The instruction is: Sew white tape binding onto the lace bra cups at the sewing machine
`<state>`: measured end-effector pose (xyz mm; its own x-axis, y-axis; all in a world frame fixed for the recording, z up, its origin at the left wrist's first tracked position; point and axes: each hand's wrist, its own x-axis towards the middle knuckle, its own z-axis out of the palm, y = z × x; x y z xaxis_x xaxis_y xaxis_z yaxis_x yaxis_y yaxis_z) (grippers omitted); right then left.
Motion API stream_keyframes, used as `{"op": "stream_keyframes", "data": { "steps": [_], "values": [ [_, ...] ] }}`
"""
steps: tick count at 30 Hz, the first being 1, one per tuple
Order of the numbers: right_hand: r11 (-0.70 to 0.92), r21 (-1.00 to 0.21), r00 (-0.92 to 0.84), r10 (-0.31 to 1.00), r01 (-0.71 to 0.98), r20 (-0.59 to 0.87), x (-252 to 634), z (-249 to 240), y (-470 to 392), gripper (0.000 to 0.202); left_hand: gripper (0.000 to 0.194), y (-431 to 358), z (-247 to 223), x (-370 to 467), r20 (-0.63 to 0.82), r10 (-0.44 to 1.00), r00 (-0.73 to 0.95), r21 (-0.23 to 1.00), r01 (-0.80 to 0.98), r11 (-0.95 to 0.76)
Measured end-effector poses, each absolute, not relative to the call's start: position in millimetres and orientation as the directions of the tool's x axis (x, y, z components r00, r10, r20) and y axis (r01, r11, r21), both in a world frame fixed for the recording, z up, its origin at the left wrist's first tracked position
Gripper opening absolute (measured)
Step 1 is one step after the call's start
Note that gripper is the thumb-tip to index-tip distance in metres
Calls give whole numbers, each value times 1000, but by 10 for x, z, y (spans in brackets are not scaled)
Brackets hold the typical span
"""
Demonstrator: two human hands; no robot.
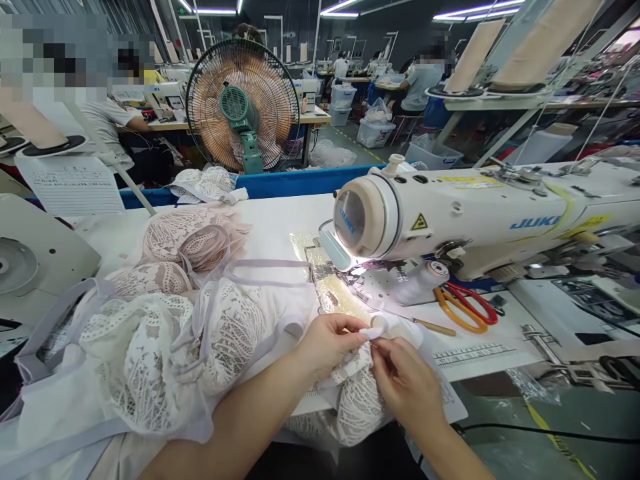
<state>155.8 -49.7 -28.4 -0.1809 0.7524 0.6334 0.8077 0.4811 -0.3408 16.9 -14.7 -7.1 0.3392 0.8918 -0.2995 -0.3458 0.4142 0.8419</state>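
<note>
A white lace bra (361, 407) hangs over the table's front edge, below my two hands. Between thumb and fingers, my left hand (333, 343) pinches the pale band at the bra's upper edge. Close beside it, my right hand (407, 377) is closed on the same garment, its fingertips partly hidden by the fabric. Just beyond my hands is the lit needle area of a white JUKI sewing machine (450, 207). To the left lies a heap of white lace bras (145, 353), with pinkish lace pieces (190, 237) behind it.
Orange and red handled scissors (463, 310), a wooden-handled tool (434, 327) and a thread spool (423, 283) lie right of the needle area. A large fan (243, 110) stands beyond the table. Another machine (37, 260) is at the left. Other people sit at machines farther back.
</note>
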Motion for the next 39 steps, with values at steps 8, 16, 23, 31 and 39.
{"op": "stream_keyframes", "data": {
  "steps": [8, 16, 23, 31, 39],
  "values": [
    [477, -291, -183, 724, 829, 665, 1541, -325, -502, 9, 34, -137, -91, 169, -338, 877, 343, 799, -387, 459],
    [490, -292, -175, 704, 821, 689, 1510, -348, -491, 7, 35, -132, -91, 167, -366, 861, 352, 744, -444, 498],
    [481, -326, -155, 720, 814, 676, 1503, -334, -483, 8, 38, -130, -71, 170, -377, 857, 351, 732, -454, 508],
    [420, -474, -92, 815, 774, 573, 1527, -318, -466, 9, 39, -144, -32, 166, -334, 884, 326, 800, -398, 449],
    [327, -628, -30, 900, 706, 435, 1541, -255, -436, 17, 37, -155, -73, 179, -244, 910, 335, 852, -375, 367]
  ]
}}
